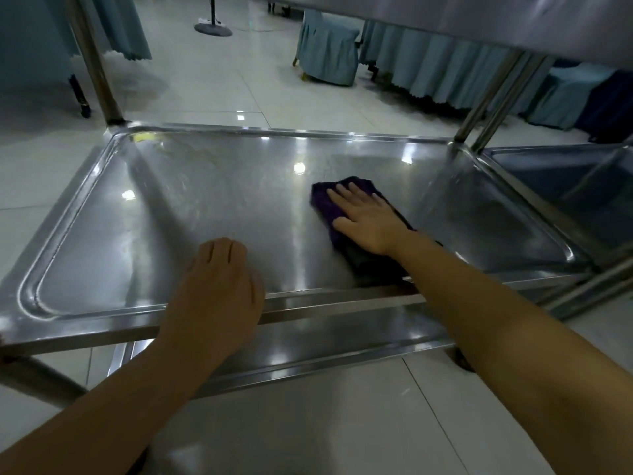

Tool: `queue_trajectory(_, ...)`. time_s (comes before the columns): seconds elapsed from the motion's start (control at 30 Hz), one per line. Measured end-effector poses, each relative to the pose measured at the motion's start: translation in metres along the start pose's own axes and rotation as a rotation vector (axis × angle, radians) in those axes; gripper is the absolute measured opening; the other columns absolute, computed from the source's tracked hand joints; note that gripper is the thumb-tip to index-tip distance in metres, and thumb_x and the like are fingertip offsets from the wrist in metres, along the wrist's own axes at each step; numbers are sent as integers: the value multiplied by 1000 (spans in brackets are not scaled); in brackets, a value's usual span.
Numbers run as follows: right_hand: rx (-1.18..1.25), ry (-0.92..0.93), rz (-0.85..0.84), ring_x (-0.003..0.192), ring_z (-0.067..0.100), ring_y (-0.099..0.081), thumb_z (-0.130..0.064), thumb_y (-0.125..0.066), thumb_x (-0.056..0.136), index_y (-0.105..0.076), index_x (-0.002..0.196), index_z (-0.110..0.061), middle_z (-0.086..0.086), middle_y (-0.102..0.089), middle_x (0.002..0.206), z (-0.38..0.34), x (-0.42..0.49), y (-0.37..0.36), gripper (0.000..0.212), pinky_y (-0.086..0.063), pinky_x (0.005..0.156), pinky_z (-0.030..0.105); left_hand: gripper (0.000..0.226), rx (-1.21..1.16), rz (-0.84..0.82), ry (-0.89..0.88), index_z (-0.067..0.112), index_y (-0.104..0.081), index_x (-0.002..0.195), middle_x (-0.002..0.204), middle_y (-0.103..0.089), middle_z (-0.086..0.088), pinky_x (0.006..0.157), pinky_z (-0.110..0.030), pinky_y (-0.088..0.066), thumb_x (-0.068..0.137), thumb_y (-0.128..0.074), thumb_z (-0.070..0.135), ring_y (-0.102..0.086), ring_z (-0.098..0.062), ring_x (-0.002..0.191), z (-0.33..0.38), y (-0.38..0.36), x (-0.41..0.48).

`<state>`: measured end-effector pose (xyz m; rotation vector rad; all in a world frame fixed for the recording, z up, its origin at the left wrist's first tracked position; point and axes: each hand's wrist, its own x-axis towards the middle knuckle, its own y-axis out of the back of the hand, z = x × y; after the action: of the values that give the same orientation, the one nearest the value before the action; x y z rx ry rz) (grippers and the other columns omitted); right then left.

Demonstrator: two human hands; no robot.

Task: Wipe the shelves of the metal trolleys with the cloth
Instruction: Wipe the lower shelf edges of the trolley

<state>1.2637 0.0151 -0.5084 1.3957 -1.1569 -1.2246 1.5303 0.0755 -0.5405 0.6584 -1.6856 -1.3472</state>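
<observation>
The right hand [366,221] presses the cloth [323,202] flat with straight fingers to wipe the shelf [205,207], while the left hand [219,289], loosely bent and empty, braces on the rim [85,325].

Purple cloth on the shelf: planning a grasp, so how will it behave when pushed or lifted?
The purple cloth lies flattened under the right hand, so it is probably floppy and would droop if lifted. On the glossy steel shelf it should slide easily when pushed. It looks thin, so likely light.
</observation>
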Motion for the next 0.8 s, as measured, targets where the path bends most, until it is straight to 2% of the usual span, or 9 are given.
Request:
queue_trajectory(0.1, -9, -286, 37, 148, 14, 1, -40, -28, 101, -7, 154, -25, -2, -1, 162, 68, -1, 9, 58, -4, 118, 40, 54, -9, 6, 64, -4, -57, 95, 94, -51, -18, 84, -43, -41, 90, -11, 26, -45, -33, 88, 3, 1, 1)
queue_trajectory(0.2, 16, -540, 57, 148, 19, 0, -41, -25, 102, -8, 154, -21, 1, -2, 162, 114, -21, 13, 58, -4, 117, 45, 49, -20, 37, 39, -3, -59, 83, 88, -51, -18, 79, -44, -43, 87, -17, 21, -46, -33, 83, 2, 2, 1)
queue_trajectory(0.3, 82, -647, 51, 148, 23, 3, -39, -21, 103, -5, 154, -18, 5, 0, 162, 124, -50, 13, 57, -1, 117, 48, 35, -16, 73, -1, 0, -57, 68, 77, -49, -16, 73, -45, -37, 83, -27, 12, -43, -33, 76, 4, 8, 1)
queue_trajectory(0.37, 96, -625, 44, 148, 25, 4, -37, -22, 103, -5, 154, -17, 6, 0, 162, 108, -60, 12, 57, -1, 117, 51, 29, -32, 103, -76, 3, -52, 57, 73, -48, -13, 70, -42, -32, 79, -32, -3, -41, -30, 72, 4, 10, -3)
queue_trajectory(0.47, 48, -542, 28, 148, 23, 4, -39, -24, 102, -4, 154, -19, 3, 1, 162, 57, -61, 6, 59, -1, 117, 50, 32, -52, 111, -128, 6, -48, 57, 72, -48, -13, 69, -43, -32, 80, -38, -14, -44, -30, 71, 1, 11, -9)
queue_trajectory(0.53, 6, -418, 13, 148, 21, 6, -42, -24, 102, -2, 154, -22, 2, 4, 162, 7, -57, -1, 60, 1, 117, 49, 31, -65, 84, -90, 2, -52, 62, 73, -48, -15, 68, -45, -36, 85, -34, -9, -44, -32, 72, 1, 3, -7)
queue_trajectory(0.63, -18, -194, -23, 148, 19, 9, -45, -23, 102, 0, 154, -24, 1, 7, 161, -71, -58, -12, 61, 3, 117, 48, 43, -187, 43, 5, -5, -57, 88, 92, -52, -20, 81, -44, -35, 86, -17, 11, -43, -36, 86, 4, 3, -7)
queue_trajectory(0.73, 27, -89, -43, 147, 17, 11, -45, -23, 101, 1, 154, -26, 0, 8, 161, -104, -70, -15, 61, 6, 117, 47, 28, -296, 97, 129, -3, -53, 105, 104, -52, -17, 88, -36, -36, 91, -34, 12, -44, -29, 97, 1, 7, -11)
queue_trajectory(0.8, 54, -96, -39, 147, 18, 10, -43, -23, 102, 0, 154, -26, 0, 7, 161, -96, -81, -14, 59, 5, 117, 46, 34, -314, 77, 125, -4, -54, 103, 101, -52, -19, 85, -37, -34, 90, -28, 14, -43, -31, 94, 1, 7, -13)
